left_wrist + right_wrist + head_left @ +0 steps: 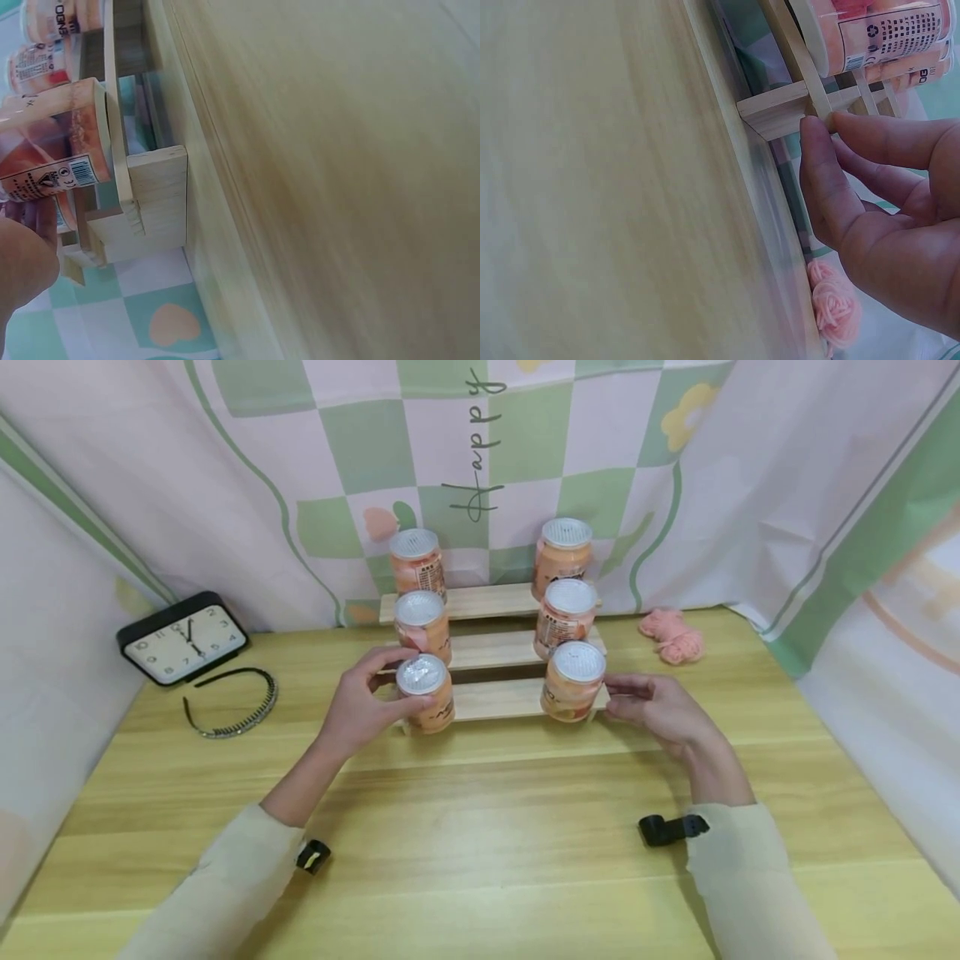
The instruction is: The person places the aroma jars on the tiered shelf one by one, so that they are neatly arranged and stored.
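Observation:
A three-step wooden stand (495,700) is on the table, with two peach-coloured cans with pale ridged tops on each step. My left hand (367,697) holds the front left can (433,714) from its left side, thumb in front and fingers behind. In the left wrist view, that can (52,142) sits on the lowest board, and the hand is partly out of frame. My right hand (660,706) pinches the right end of the lowest board (817,97) between thumb and fingers. Just beside it stands the front right can (573,685).
To the left are a black-framed clock (183,639) and a dark headband (247,714). A pink yarn skein (672,637) lies behind my right hand. A green-and-white checked cloth (450,452) hangs behind the stand.

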Available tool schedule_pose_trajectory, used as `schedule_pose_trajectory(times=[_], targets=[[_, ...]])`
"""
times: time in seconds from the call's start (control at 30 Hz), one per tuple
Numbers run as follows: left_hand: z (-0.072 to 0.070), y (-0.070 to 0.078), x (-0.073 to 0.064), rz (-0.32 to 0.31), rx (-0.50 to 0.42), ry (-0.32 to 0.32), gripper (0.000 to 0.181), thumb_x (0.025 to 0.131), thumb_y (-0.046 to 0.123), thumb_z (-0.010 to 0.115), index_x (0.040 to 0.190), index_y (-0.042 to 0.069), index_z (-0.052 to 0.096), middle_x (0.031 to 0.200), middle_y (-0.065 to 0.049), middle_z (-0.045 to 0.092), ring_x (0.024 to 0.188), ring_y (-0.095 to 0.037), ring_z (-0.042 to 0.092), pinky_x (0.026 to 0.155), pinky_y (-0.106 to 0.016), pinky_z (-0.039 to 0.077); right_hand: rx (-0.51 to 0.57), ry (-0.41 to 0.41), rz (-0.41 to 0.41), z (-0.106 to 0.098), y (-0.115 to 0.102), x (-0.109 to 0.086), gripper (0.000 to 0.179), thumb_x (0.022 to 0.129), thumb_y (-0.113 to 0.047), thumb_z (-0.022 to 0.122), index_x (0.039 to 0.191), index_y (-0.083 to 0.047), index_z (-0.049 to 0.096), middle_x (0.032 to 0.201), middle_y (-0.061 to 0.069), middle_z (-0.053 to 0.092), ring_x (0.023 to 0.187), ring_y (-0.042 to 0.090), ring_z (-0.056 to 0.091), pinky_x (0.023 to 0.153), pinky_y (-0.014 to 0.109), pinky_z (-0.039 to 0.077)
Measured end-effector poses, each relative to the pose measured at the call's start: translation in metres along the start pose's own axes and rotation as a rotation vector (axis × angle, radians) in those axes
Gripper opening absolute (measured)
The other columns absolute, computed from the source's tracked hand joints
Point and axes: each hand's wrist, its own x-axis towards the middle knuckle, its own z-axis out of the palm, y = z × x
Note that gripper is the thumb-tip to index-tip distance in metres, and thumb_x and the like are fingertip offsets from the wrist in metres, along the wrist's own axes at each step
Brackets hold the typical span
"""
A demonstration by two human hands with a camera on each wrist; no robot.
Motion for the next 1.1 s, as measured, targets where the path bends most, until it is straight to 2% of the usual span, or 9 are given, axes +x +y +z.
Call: schedule_pose_trajectory(times=[0.37,0.7,1.1], targets=[[0.0045,-0.0004,0.0000,0.011,-0.005,-0.004,0.055,0.075,0.003,0.089,0.126,0.003,0.068,0.126,-0.008,0.061,0.109,-0.021,0.058,0.093,-0.045,0.052,0.001,0.001,0.016,-0.0003,-0.0001,-0.0012,0.061,0.098,0.006,0.057,0.151,0.015,0.028,0.155,0.032,0.031,0.102,0.007,0.063,0.095,0.023,0.051],[0.0058,-0.0024,-0.0003,0.055,0.005,-0.007,0.055,0.075,0.001,0.089,0.126,0.004,0.067,0.127,-0.007,0.061,0.109,-0.019,0.058,0.090,-0.035,0.052,0.010,0.003,0.017,0.0003,-0.0002,-0.0005,0.060,0.097,0.009,0.055,0.151,0.016,0.027,0.154,0.033,0.031,0.101,0.006,0.063,0.096,0.024,0.051],[0.0049,-0.0041,-0.0007,0.075,0.024,-0.027,0.057,0.077,0.002,0.087,0.130,0.007,0.066,0.128,-0.007,0.059,0.110,-0.018,0.056,0.091,-0.044,0.050,0.017,0.009,-0.002,0.0010,-0.0008,0.0003,0.060,0.097,0.009,0.056,0.149,0.017,0.028,0.152,0.036,0.033,0.101,0.007,0.063,0.097,0.029,0.052]])
